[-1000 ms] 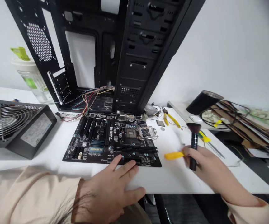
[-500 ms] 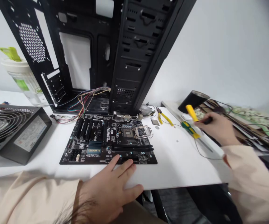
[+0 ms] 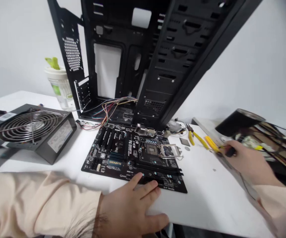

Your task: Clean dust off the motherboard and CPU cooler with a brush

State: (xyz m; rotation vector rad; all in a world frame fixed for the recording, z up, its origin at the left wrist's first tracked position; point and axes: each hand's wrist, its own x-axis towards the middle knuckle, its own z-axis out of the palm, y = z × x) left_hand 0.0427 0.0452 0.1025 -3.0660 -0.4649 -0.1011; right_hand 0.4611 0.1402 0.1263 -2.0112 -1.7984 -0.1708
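Resting open left hand (image 3: 130, 208) on black Gigabyte motherboard (image 3: 130, 155); right hand (image 3: 249, 163) clenched, seemingly on dark handle (image 3: 230, 151).

White table (image 3: 207, 198): Gigabyte motherboard (image 3: 130, 157), power supply (image 3: 31, 130), pliers (image 3: 197, 138).

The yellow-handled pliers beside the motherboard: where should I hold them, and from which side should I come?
Grip the two yellow handles from the near side. They lie spread on the table, pointing toward you, with the metal head at the far end.

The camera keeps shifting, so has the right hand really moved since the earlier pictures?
Yes: judged against the motherboard, the right hand has moved back from the board's near edge, to just beyond the yellow-handled pliers.
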